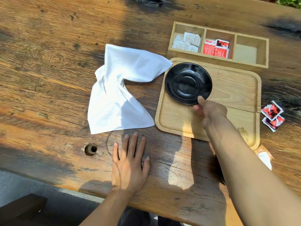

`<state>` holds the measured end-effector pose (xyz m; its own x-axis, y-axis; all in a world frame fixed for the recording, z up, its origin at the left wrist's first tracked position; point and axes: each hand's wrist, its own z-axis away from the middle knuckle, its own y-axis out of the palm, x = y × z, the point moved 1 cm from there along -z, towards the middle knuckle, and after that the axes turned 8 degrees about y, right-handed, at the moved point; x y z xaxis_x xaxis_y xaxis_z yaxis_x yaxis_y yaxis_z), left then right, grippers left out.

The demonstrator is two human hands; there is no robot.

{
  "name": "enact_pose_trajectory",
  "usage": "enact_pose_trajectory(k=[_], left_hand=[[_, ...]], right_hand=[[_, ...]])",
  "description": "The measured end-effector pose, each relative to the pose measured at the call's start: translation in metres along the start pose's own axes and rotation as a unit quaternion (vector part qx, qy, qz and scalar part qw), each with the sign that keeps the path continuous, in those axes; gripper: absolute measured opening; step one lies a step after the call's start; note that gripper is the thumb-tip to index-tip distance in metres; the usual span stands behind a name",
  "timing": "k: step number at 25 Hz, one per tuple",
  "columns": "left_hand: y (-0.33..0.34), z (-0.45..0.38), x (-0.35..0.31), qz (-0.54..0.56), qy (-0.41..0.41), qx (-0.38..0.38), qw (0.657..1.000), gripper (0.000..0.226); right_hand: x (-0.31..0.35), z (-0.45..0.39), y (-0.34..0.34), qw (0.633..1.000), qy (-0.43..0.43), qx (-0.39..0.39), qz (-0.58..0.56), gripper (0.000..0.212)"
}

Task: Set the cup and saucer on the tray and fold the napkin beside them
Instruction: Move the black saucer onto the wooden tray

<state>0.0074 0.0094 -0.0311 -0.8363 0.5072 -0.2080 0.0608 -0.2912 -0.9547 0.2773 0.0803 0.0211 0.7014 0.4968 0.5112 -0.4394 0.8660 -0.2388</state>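
Note:
A glossy black saucer (188, 83) is on the far left part of the light wooden tray (232, 88). My right hand (209, 110) pinches the saucer's near rim, thumb on top. A crumpled white napkin (120, 88) lies on the table left of the tray, one corner reaching the tray's edge. My left hand (130, 163) rests flat on the table, fingers spread, just in front of the napkin and holding nothing. No cup shows in this view.
A wooden three-compartment box (251, 62) behind the tray holds white packets (187, 41) and red packets (215, 48). Loose red packets (272, 115) lie right of the tray. A knot hole (90, 149) marks the wooden table (48, 62) near its front edge.

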Motion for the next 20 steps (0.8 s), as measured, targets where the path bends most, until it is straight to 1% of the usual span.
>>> enact_pose_trajectory(k=[2, 6, 8, 11, 15, 20], left_hand=[[0.001, 0.001, 0.0, -0.002, -0.002, 0.001, 1.0, 0.06], [0.001, 0.001, 0.0, -0.002, 0.0, 0.001, 1.0, 0.061], [0.001, 0.0, 0.0, -0.001, 0.0, 0.0, 1.0, 0.061], [0.001, 0.0, 0.0, -0.004, 0.001, 0.001, 1.0, 0.061], [0.0, 0.001, 0.0, -0.001, 0.003, -0.006, 1.0, 0.06], [0.0, 0.001, 0.0, -0.001, 0.007, -0.017, 1.0, 0.06]], right_hand=[[-0.001, 0.0, -0.001, 1.0, 0.001, 0.005, 0.005, 0.019], [0.0, 0.003, -0.005, 1.0, 0.002, 0.022, 0.016, 0.026], [0.0, 0.003, -0.006, 0.999, 0.001, 0.029, 0.023, 0.022], [-0.001, 0.005, -0.008, 0.999, 0.001, 0.04, 0.032, 0.01], [-0.002, 0.003, -0.01, 0.998, 0.0, 0.057, 0.033, 0.016], [-0.003, 0.008, -0.018, 0.996, 0.005, 0.076, 0.037, 0.009]])
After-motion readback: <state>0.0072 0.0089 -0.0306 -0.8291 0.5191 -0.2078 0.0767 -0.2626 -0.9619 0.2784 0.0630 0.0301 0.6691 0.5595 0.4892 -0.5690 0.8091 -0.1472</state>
